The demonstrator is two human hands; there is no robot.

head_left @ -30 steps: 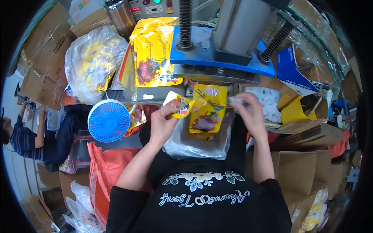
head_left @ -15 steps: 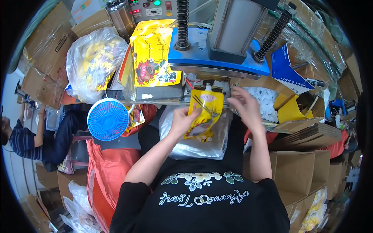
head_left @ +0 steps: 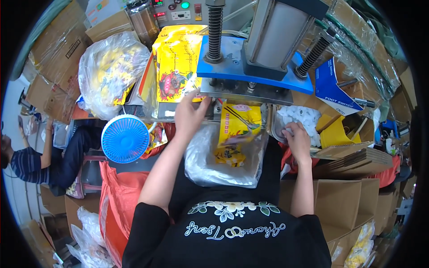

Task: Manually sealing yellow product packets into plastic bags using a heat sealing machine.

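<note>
A yellow printed pouch [head_left: 241, 123] hangs from the front of the blue press [head_left: 250, 62], its top edge under the metal plate [head_left: 248, 93]. Neither hand touches it. My left hand [head_left: 191, 111] is open at the lower edge of a stack of yellow pouches [head_left: 176, 58], thumb and fingers apart. Over a clear tray [head_left: 278, 127] beside the white plastic pieces [head_left: 298, 117], my right hand [head_left: 297, 140] has its fingers curled together. What they grip, if anything, is hidden. Below the hanging pouch, a clear plastic bag [head_left: 201, 167] on my lap holds more yellow pouches [head_left: 230, 156].
A blue fan [head_left: 125, 139] stands at the left, near a clear bag of yellow packs [head_left: 111, 71]. On the right are a blue box [head_left: 333, 85] and cardboard cartons [head_left: 337, 196]. A red bag [head_left: 120, 192] lies lower left. A person [head_left: 33, 163] sits far left.
My left hand has let go of the pouch and moved up-left to the stack. My right hand has moved down-right to the tray. The press's metal plate has dropped away from its blue top.
</note>
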